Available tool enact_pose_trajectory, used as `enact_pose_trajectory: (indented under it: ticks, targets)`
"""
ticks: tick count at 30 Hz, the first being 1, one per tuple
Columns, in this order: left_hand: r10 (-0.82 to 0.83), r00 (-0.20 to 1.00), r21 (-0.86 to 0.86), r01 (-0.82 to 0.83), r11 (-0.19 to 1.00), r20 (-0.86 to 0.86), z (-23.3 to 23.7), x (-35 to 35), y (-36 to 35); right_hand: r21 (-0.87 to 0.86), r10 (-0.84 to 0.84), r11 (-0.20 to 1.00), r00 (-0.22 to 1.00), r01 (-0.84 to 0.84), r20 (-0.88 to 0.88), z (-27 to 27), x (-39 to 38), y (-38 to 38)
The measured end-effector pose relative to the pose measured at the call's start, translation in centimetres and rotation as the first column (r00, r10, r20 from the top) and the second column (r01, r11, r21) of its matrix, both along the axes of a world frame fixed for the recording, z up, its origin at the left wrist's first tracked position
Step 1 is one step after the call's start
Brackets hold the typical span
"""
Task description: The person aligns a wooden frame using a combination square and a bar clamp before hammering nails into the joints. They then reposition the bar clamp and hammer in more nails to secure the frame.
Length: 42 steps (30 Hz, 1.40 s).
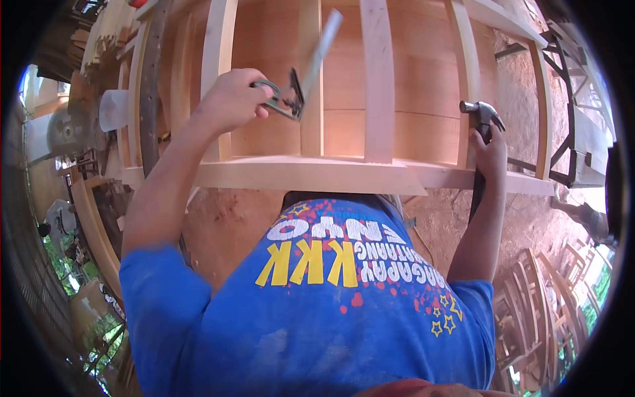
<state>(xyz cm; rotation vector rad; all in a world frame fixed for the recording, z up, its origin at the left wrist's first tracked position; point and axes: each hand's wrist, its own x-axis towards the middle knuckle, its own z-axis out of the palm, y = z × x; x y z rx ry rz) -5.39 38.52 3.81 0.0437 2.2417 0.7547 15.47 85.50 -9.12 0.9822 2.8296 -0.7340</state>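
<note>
My left hand is closed on the head of a combination square, holding it above the slats. Its steel blade points up and away, smeared by motion. On the right, my right hand grips a claw hammer by its dark handle, close below the head. The hammer's head is up, over a slat near the right end of a pale wooden frame. The frame's long front rail runs across before my body, and several slats extend away from it. Part of the hammer handle is hidden behind my right hand and forearm.
Brown wooden boards show between the slats. A dark metal bar runs along the left side. Stacked timber lies at the far left, and wooden pieces stand at lower right. A black metal stand is at the right.
</note>
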Motion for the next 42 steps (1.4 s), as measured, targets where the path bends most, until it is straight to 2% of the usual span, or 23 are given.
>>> enact_pose_trajectory:
  ticks: [2,5,9,12,16,18,21,27,33,36,39,42]
  targets:
    - [0.313,0.944,0.218,-0.329,0.919,0.105,0.1,1.9,-1.8,0.024,0.016,1.0,1.0,-0.015,-0.012,-0.4,0.2,0.3]
    - [0.229,0.919,0.359,-0.341,0.869,0.321,-1.3,3.8,-3.5,-0.005,0.006,1.0,1.0,-0.006,-0.006,-0.3,0.2,0.4]
    - [-0.1,0.965,0.449,-0.02,0.894,0.243,-2.1,4.5,-3.3,-0.018,0.055,0.998,0.995,-0.056,-0.08,-0.8,0.2,0.7]
    - [-0.141,0.918,0.373,-0.009,0.928,0.372,-3.2,4.8,-3.0,-0.006,0.06,0.998,0.997,-0.06,-0.043,-1.0,0.3,1.1]
    - [-0.245,0.907,0.366,0.111,0.924,0.343,-3.5,4.4,-2.5,-0.049,0.062,0.997,0.995,-0.066,-0.075,-1.1,0.2,1.4]
    - [-0.267,0.903,0.373,0.132,0.918,0.336,-3.8,4.4,-1.7,-0.083,0.041,0.995,0.997,-0.047,-0.068,-0.6,0.1,1.0]
    - [-0.31,0.903,0.399,0.177,0.899,0.298,-4.4,4.5,-0.9,-0.039,0.067,0.997,0.996,-0.069,-0.05,-1.4,0.2,1.9]
    - [-0.285,0.916,0.356,0.176,0.918,0.283,-4.3,5.0,0.6,-0.088,0.055,0.994,0.997,-0.059,-0.046,-1.3,0.3,1.9]
    - [-0.263,0.934,0.317,0.18,0.931,0.241,-3.9,5.6,1.5,-0.054,0.06,0.997,0.998,-0.062,-0.031,-1.4,0.3,2.2]
    - [-0.276,0.948,0.369,0.204,0.907,0.156,-4.6,6.0,1.5,-0.055,0.057,0.997,0.998,-0.058,-0.01,-1.2,0.2,2.1]
    - [-0.261,0.951,0.361,0.186,0.914,0.169,-4.2,6.0,1.8,-0.041,0.072,0.996,0.997,-0.073,-0.021,-1.5,0.3,2.4]
    - [-0.271,0.938,0.332,0.191,0.924,0.215,-3.7,5.7,2.0,-0.103,0.043,0.994,0.998,-0.047,-0.036,-1.3,0.3,2.1]
